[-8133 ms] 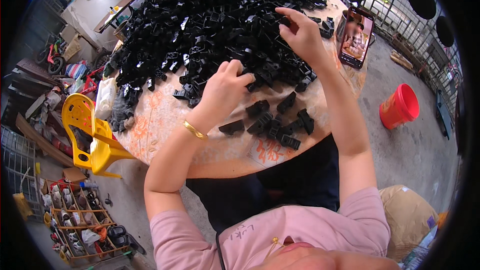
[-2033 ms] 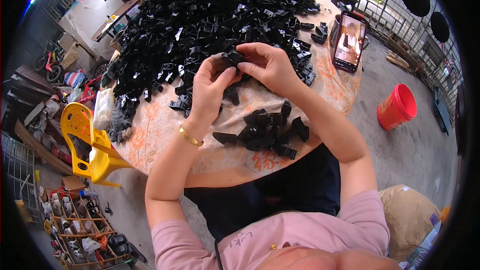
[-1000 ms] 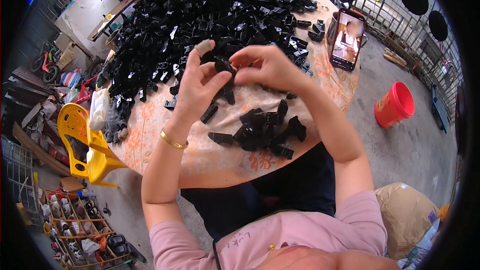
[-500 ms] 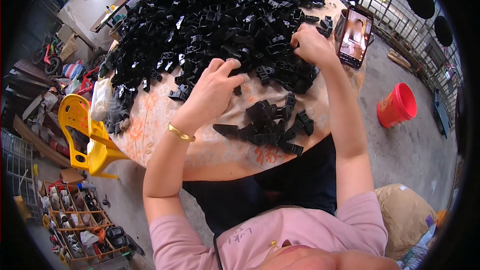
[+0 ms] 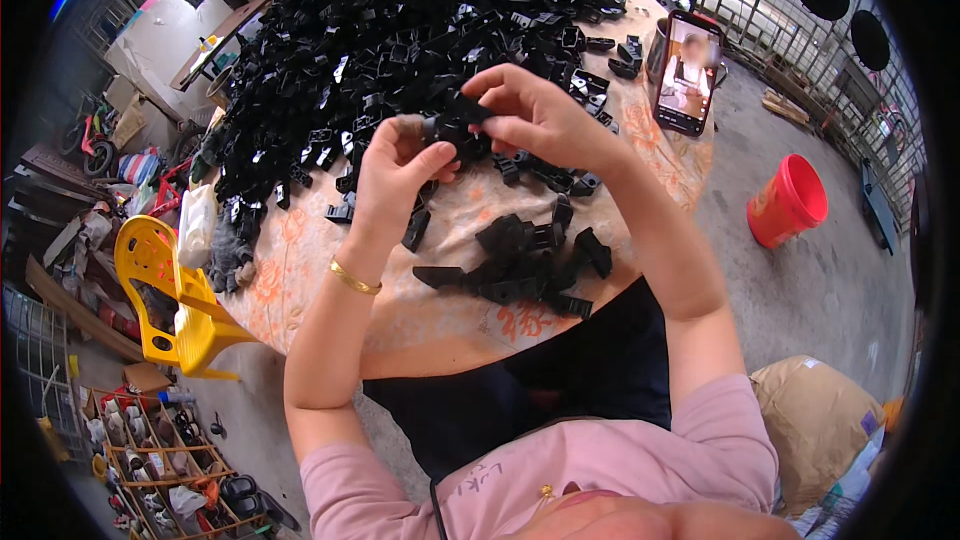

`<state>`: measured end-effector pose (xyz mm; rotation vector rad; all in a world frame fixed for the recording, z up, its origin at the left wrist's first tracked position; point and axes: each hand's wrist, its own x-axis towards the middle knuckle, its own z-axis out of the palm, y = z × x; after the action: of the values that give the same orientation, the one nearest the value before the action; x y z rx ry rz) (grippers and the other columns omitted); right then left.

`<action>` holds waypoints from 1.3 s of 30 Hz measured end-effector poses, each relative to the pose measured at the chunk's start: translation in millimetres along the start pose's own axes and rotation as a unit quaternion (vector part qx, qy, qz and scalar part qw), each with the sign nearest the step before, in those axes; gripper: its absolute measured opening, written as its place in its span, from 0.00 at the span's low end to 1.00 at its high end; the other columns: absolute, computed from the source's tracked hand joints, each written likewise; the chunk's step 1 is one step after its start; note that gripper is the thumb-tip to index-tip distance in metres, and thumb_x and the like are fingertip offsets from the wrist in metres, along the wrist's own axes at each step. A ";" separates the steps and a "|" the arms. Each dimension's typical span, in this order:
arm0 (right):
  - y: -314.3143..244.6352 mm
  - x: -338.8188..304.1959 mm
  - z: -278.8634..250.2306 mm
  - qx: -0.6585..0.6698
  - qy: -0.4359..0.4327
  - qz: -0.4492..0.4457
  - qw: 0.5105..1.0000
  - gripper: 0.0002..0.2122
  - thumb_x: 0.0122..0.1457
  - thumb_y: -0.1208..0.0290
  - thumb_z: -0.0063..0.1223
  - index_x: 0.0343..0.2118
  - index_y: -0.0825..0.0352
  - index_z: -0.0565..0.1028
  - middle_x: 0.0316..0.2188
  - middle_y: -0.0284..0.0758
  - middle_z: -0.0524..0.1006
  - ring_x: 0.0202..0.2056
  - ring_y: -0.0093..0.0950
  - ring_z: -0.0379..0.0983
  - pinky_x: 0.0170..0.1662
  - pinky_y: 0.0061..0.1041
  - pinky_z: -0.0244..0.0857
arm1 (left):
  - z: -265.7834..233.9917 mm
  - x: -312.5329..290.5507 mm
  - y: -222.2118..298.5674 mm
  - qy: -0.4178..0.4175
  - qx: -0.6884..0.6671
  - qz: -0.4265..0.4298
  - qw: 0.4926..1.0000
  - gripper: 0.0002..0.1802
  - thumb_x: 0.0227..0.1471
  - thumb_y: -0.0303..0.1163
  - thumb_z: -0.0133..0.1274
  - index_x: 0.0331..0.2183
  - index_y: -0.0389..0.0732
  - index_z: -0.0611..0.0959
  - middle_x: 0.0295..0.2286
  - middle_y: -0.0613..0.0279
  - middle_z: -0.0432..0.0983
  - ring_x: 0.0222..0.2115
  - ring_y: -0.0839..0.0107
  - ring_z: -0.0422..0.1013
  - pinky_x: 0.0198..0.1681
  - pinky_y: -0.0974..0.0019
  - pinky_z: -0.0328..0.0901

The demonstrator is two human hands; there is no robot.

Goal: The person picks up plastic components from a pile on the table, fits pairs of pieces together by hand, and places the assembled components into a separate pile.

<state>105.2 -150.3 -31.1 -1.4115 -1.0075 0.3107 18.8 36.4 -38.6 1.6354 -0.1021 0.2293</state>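
Observation:
A black plastic part [image 5: 463, 108] is raised above the table between my two hands, and its exact shape is lost against the dark pile behind. My right hand [image 5: 545, 125] pinches it between thumb and fingers from the right. The fingers of my left hand [image 5: 405, 165] are curled closed around a black plastic part at the left, close to the right fingertips; whether both hands grip one piece or two touching ones I cannot tell. Beyond them a big heap of black plastic parts [image 5: 350, 50] covers the far table. A smaller group of black parts [image 5: 525, 255] lies near the front edge.
The round table [image 5: 300, 285] has a flowered cloth. A phone [image 5: 687, 75] leans upright at its right side. On the floor stand a red bucket [image 5: 787, 202] to the right, a yellow chair [image 5: 165, 280] to the left and a shoe rack [image 5: 165, 450] at lower left.
My right hand has come away from the heap's right side toward the middle. My left hand has lifted slightly, and the two now meet at a black plastic part. The view has shifted a little.

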 end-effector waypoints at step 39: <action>9.4 -4.2 35.1 -0.127 0.098 -0.057 0.985 0.07 0.56 0.76 0.45 0.36 0.71 0.73 0.19 0.37 0.75 0.21 0.23 0.73 0.25 0.22 0.66 | 6.6 -5.0 5.5 0.051 0.012 0.047 0.997 0.14 0.37 0.20 0.62 0.29 0.36 0.75 0.26 0.65 0.76 0.26 0.82 0.70 0.31 0.79 0.66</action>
<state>80.7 -128.0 -46.6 -1.5731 -0.9836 -0.0441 13.4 29.1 -34.7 1.6414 -0.0981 0.3875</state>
